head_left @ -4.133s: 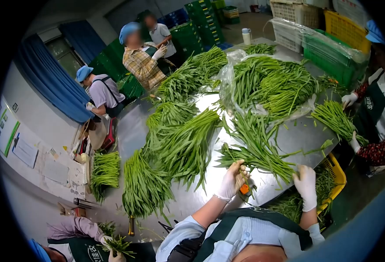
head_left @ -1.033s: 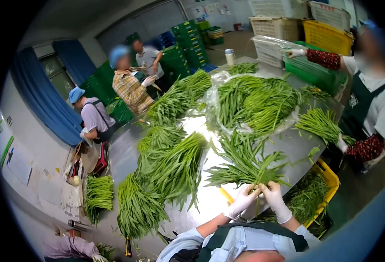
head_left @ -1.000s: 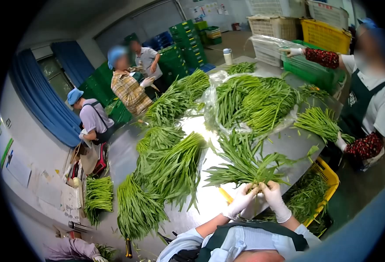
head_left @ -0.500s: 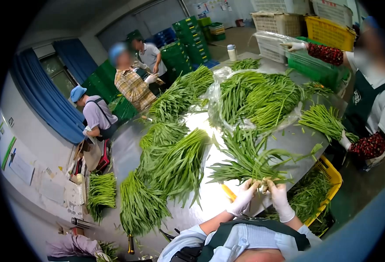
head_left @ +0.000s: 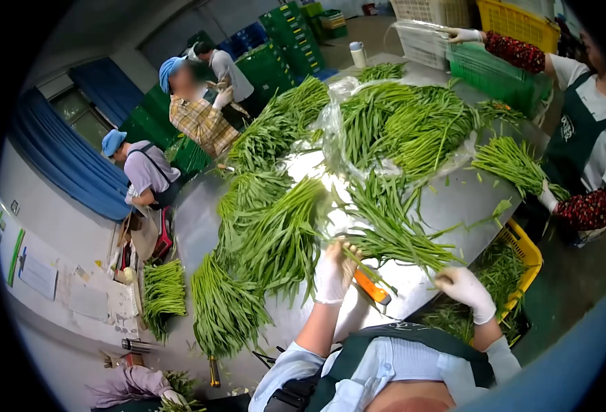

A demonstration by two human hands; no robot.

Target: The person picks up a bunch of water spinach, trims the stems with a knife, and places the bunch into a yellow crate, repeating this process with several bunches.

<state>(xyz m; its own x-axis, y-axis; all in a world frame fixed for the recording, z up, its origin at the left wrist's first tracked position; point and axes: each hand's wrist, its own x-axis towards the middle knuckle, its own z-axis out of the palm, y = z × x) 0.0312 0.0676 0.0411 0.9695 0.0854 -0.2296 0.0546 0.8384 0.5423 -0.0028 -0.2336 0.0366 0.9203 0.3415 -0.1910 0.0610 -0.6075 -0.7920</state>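
My gloved left hand (head_left: 332, 275) is closed on a thin water spinach stalk (head_left: 378, 275), which slants down to the right from its fingers. Just beside it an orange-handled cutter (head_left: 372, 285) lies on the metal table (head_left: 296, 338). My gloved right hand (head_left: 466, 292) has its fingers pinched together at the table's edge; whatever is in them is too small to make out. Between and beyond my hands lies a loose bunch of water spinach (head_left: 399, 230), stem ends toward the right hand. A larger bunch (head_left: 279, 237) rests left of my left hand.
A plastic-lined heap of water spinach (head_left: 413, 130) covers the table's far middle. A yellow crate (head_left: 528, 255) of loose greens stands below the right edge. At right, a co-worker's gloved hand (head_left: 547, 197) grips a bunch. More bunches (head_left: 227, 305) lie at left, with another cutter (head_left: 214, 371).
My hands have moved apart: the left went left and up, the right went right. The bunch they were gathered at now lies on the table, and the orange cutter is more exposed.
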